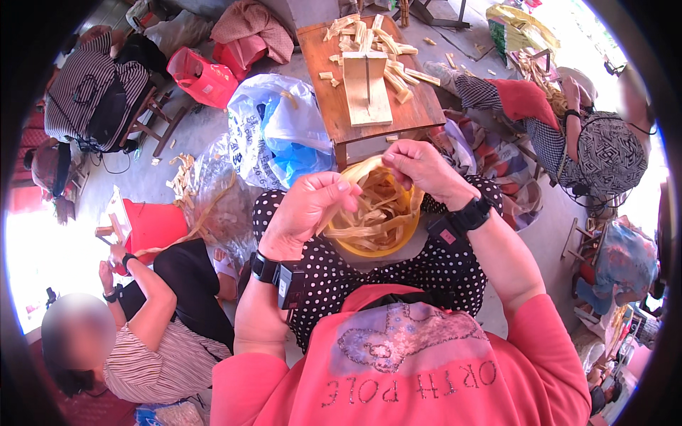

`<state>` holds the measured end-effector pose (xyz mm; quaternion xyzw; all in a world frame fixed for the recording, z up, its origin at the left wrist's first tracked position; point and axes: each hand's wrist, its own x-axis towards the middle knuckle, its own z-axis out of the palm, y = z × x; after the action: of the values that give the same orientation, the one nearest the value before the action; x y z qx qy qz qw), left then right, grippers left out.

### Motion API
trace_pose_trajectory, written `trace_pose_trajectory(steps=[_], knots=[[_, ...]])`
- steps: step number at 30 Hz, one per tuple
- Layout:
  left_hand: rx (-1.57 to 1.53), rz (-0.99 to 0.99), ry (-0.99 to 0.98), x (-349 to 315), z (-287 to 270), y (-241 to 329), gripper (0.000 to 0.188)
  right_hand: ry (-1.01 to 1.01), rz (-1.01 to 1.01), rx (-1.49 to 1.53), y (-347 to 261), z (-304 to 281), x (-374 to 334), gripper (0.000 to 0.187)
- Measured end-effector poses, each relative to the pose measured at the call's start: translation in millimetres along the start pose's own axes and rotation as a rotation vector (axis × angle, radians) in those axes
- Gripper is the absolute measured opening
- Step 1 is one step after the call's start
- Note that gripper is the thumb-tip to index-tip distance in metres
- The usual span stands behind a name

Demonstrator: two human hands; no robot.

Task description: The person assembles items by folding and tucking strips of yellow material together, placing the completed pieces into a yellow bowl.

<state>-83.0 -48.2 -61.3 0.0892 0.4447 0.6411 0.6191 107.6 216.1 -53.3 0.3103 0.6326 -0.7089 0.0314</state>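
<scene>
Both of my hands are raised over a yellow tub (380, 250) between my knees. The tub holds a tangle of pale, tan, ribbon-like strips (387, 213). My left hand (307, 206) is closed, thumb against fingers, on a flat pale strip (364, 169). This strip arches across the tub's far side to my right hand (430, 170), which pinches its other end between thumb and fingers. Part of the strip hangs down by the left palm. The material of the strips cannot be told for sure.
Ahead stands a wooden table (328, 128) bearing a slotted wooden board (366, 92) and several folded pale bundles (398, 74). A white plastic bag (266, 117) lies left of it. Co-workers sit at left and right; a red bucket (153, 224) stands beside the near-left person.
</scene>
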Motion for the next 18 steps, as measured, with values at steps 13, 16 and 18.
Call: trace_pose_trajectory(steps=[13,16,18], knots=[[-0.21,0.462,0.008,54.9,31.5,-9.6,0.035,-0.159,0.229,0.439,-8.0,18.9,-1.2,0.034],[0.12,0.525,0.116,66.3,62.2,-10.9,0.029,-0.394,0.407,0.668,11.4,10.0,-0.4,0.056],[0.409,0.603,0.132,69.3,68.5,-18.8,0.03,-0.51,0.449,0.757,21.5,7.4,5.4,0.059]])
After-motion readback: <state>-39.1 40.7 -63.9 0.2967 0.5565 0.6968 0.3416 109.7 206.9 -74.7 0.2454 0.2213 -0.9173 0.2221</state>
